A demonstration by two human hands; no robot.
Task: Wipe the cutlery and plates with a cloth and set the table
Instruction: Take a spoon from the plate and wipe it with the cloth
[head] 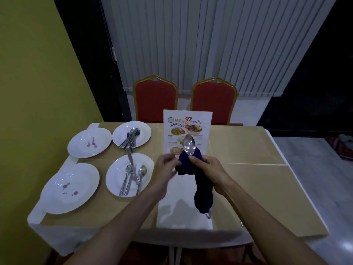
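Note:
I hold a metal spoon (pixel 188 144) upright over the middle of the table, bowl up, with a dark blue cloth (pixel 198 180) wrapped round its handle. My right hand (pixel 207 169) grips the wrapped handle, thumb just under the bowl. The handle's tip shows below the hanging cloth. My left hand (pixel 165 165), blurred, pinches the cloth's left side. Two white plates with red stains lie at the left, one far (pixel 84 150) and one near (pixel 57 199). Two more plates, far (pixel 145 131) and near (pixel 114 180), carry several pieces of cutlery (pixel 131 176).
A standing menu card (pixel 188 123) is just behind the spoon. Two red chairs (pixel 154 100) are tucked in at the far side. Tan placemats (pixel 248 146) cover the white-clothed table. A yellow wall runs along the left; tiled floor lies to the right.

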